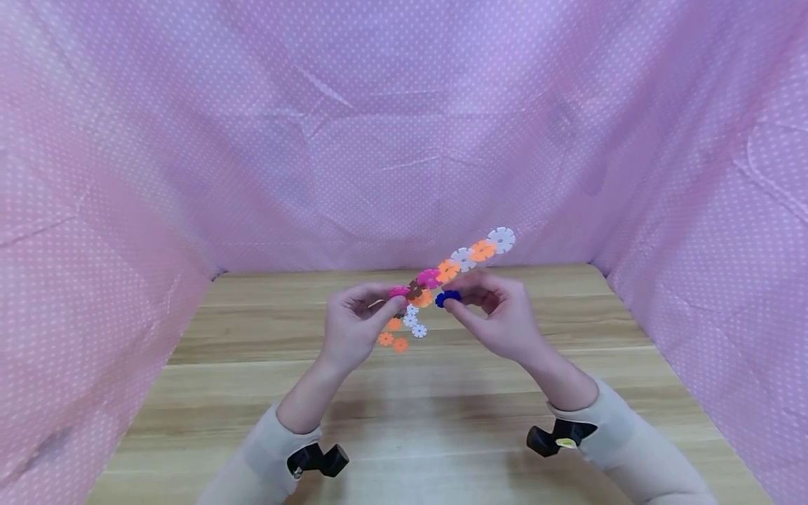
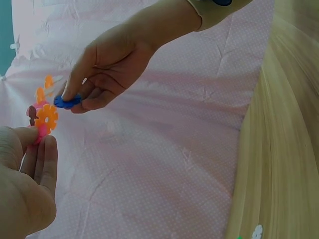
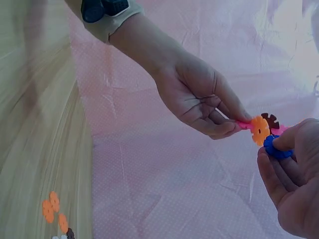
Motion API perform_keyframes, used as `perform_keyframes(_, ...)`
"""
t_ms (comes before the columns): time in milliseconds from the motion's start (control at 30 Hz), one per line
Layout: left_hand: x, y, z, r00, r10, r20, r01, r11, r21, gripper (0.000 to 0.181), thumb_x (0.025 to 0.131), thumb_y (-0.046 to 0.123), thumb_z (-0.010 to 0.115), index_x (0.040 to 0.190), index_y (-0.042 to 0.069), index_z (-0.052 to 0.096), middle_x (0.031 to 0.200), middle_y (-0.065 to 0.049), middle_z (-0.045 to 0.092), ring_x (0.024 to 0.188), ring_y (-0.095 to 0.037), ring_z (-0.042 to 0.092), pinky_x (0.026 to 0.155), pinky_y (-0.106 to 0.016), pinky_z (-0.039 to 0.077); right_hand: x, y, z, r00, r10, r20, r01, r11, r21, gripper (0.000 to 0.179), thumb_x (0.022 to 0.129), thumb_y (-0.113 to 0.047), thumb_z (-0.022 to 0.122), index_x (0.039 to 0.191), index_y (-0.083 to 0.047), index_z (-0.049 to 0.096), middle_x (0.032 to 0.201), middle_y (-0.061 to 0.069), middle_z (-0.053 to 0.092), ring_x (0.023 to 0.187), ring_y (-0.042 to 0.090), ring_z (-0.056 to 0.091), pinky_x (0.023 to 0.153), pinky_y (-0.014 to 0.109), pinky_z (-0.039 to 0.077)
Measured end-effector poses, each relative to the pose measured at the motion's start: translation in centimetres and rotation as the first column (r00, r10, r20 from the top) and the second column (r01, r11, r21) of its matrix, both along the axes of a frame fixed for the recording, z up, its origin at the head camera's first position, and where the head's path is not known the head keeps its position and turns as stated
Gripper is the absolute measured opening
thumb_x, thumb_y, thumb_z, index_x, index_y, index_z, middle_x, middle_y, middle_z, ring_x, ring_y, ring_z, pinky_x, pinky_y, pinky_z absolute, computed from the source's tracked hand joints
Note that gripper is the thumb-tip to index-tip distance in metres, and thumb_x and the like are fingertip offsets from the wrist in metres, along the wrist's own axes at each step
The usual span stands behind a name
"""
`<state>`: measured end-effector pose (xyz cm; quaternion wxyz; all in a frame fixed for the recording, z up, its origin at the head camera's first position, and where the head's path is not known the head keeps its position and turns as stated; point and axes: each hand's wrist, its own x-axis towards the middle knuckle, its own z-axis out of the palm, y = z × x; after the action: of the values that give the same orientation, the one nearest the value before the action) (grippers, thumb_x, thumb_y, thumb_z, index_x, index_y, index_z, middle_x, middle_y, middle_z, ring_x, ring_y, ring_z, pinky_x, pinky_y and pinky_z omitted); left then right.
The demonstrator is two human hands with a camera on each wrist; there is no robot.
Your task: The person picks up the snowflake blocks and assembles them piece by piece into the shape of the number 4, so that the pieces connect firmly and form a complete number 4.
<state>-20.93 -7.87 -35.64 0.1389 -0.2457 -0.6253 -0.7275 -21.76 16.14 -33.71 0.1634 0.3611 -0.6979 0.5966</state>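
Note:
My left hand pinches a pink notched flower disc at the near end of a joined chain. From there the chain slants up to the right: a brown disc, another pink one, then orange and white discs, ending in a white disc. An orange disc sticks out beside the brown one. Between thumb and fingers, my right hand holds a dark blue disc. In the right wrist view the blue disc overlaps the orange disc; whether they touch I cannot tell.
Loose orange discs and white discs lie on the wooden table below the hands, partly hidden by the left hand. Pink dotted cloth stands around the back and sides. A black device is strapped to each wrist.

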Motion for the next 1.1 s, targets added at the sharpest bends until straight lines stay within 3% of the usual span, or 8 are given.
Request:
perform_keyframes(300,0.1,0.0,0.4,1.0,0.004,-0.022,-0.004,1.0,0.009,0.017,0.093,-0.01,0.075,0.106,-0.019,0.07,0.098,0.012,0.081,0.089,-0.009,0.079,0.084,-0.036,0.07,-0.2,-0.7,-0.2,1.0,0.023,-0.021,-0.024,0.997,-0.075,0.021,0.084,0.023,0.072,0.1,0.011,0.071,0.095,0.003,0.08,0.083,0.007,0.076,0.073,0.021,0.068)
perform_keyframes(767,0.6,-0.1,0.3,1.0,0.005,-0.004,-0.004,1.0,0.019,0.019,0.092,-0.009,0.076,0.106,-0.02,0.07,0.098,0.013,0.081,0.085,-0.008,0.078,0.082,-0.029,0.07,0.0,-1.2,-0.3,1.0,-0.006,0.007,0.007,0.997,-0.081,0.018,0.081,0.026,0.072,0.094,0.013,0.07,0.095,-0.013,0.076,0.082,0.002,0.074,0.072,0.016,0.066)
perform_keyframes(1100,0.6,-0.2,0.2,1.0,0.023,0.016,-0.023,1.0,0.003,0.018,0.092,-0.009,0.076,0.106,-0.019,0.071,0.098,0.014,0.081,0.087,-0.007,0.078,0.083,-0.029,0.07,0.1,-1.5,-0.3,1.0,-0.008,0.031,0.01,0.998,-0.066,0.018,0.083,0.023,0.074,0.095,0.011,0.069,0.093,-0.011,0.078,0.081,0.005,0.076,0.069,0.018,0.066)
